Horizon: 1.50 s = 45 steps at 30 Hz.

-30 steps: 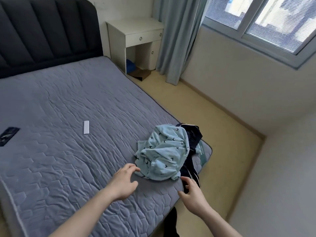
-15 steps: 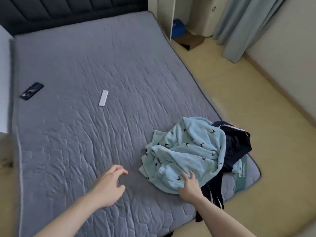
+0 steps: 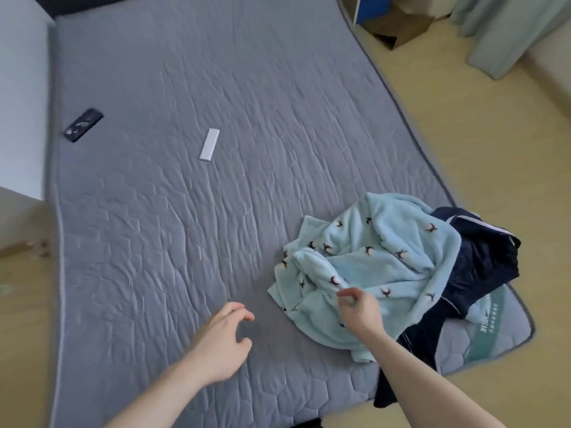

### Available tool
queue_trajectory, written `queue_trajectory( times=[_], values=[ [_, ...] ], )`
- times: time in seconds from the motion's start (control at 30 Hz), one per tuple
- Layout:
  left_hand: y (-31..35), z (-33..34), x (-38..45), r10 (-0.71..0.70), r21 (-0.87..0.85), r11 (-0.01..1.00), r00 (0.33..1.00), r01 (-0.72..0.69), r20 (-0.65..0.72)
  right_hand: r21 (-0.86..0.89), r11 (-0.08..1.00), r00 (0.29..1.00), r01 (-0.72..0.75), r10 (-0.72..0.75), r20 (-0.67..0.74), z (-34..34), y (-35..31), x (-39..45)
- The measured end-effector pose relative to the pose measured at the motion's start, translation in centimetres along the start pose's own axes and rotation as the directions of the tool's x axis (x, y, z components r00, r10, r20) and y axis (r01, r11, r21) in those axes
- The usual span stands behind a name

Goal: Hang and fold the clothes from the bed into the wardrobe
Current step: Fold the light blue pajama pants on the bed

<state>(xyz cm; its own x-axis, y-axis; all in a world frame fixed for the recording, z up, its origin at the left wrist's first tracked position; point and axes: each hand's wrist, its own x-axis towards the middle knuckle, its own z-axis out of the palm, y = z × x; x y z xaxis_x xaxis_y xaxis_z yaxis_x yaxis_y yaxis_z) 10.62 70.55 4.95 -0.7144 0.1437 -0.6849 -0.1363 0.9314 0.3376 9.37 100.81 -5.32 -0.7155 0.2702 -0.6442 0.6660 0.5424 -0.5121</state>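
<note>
Single head-worn wide-angle view, aimed forward and steeply down from above the near end of the bed (image 3: pixel 185 211). Both forearms entering from the bottom edge, close to the lens. Mattress filling most of the frame; floor (image 3: pixel 494 149) visible along the right side. Straight edges bowed near the frame borders. No second view for overlap.

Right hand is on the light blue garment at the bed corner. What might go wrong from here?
1. The light blue garment lies over the dark clothes, which already hang off the mattress edge; lifting could drag them to the floor.
2. The right hand pinches only a fold, so the grip may slip.
3. The left hand is empty, so the garment may stay bunched.
</note>
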Motion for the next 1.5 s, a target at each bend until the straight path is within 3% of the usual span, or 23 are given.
queue_trajectory(
  times=[0.1, 0.23, 0.33, 0.43, 0.6, 0.8, 0.87, 0.97, 1.07, 1.17, 1.27, 1.33, 1.5],
  values=[
    [1.1, -1.5, -2.9, 0.034, -0.017, 0.999, 0.999, -0.034, -0.006, 0.295, 0.954, 0.998, 0.054, -0.064, 0.024, -3.0, -2.7, -6.7],
    [3.1, -4.4, -8.0, 0.111, -0.027, 0.993, 0.994, -0.112, -0.009, 0.53, 0.847, 0.997, 0.044, -0.072, 0.033, -6.7, -7.2, -16.7],
    [4.4, -6.2, -12.2, 0.277, -0.085, 0.957, 0.961, -0.278, -0.023, 0.637, 0.767, 0.988, 0.075, -0.143, 0.055, -8.5, -11.3, -23.8],
    [4.5, -8.2, -16.3, 0.419, -0.2, 0.875, 0.897, -0.44, -0.14, 0.674, 0.73, 0.961, 0.114, -0.252, 0.111, -9.4, -15.0, -30.2],
    [1.5, -11.9, -22.8, 0.537, -0.311, 0.706, 0.767, -0.636, -0.351, 0.693, 0.715, 0.896, 0.093, -0.363, 0.254, -8.7, -18.9, -38.8],
    [-3.7, -15.6, -30.5, 0.521, -0.39, 0.707, 0.807, -0.59, -0.278, 0.624, 0.781, 0.843, 0.034, -0.358, 0.402, -5.0, -21.8, -45.2],
    [-4.9, -17.2, -32.8, 0.518, -0.376, 0.704, 0.798, -0.602, -0.307, 0.585, 0.808, 0.889, 0.067, -0.314, 0.332, -3.9, -22.4, -46.1],
    [-6.2, -19.7, -35.6, 0.409, -0.42, 0.69, 0.796, -0.59, -0.446, 0.368, 0.901, 0.964, 0.231, -0.263, 0.038, -2.8, -22.9, -47.5],
    [-6.3, -21.5, -37.6, 0.273, -0.464, 0.685, 0.789, -0.561, -0.551, 0.225, 0.89, 0.918, 0.396, -0.378, -0.119, -1.3, -23.7, -50.4],
    [-6.5, -22.1, -38.7, 0.197, -0.457, 0.708, 0.772, -0.538, -0.604, 0.228, 0.831, 0.86, 0.508, -0.505, -0.073, 1.8, -24.3, -53.9],
    [-6.4, -22.7, -39.5, 0.181, -0.46, 0.689, 0.748, -0.56, -0.639, 0.177, 0.875, 0.866, 0.451, -0.477, 0.151, 5.5, -24.8, -55.9],
    [-5.8, -23.6, -40.0, 0.191, -0.46, 0.681, 0.745, -0.569, -0.639, 0.203, 0.89, 0.87, 0.407, -0.446, 0.211, 7.4, -25.8, -55.8],
    [-4.9, -25.5, -41.1, 0.195, -0.579, 0.583, 0.79, -0.57, -0.581, 0.293, 0.851, 0.891, 0.436, -0.454, -0.008, 9.5, -29.6, -53.9]
  ],
)
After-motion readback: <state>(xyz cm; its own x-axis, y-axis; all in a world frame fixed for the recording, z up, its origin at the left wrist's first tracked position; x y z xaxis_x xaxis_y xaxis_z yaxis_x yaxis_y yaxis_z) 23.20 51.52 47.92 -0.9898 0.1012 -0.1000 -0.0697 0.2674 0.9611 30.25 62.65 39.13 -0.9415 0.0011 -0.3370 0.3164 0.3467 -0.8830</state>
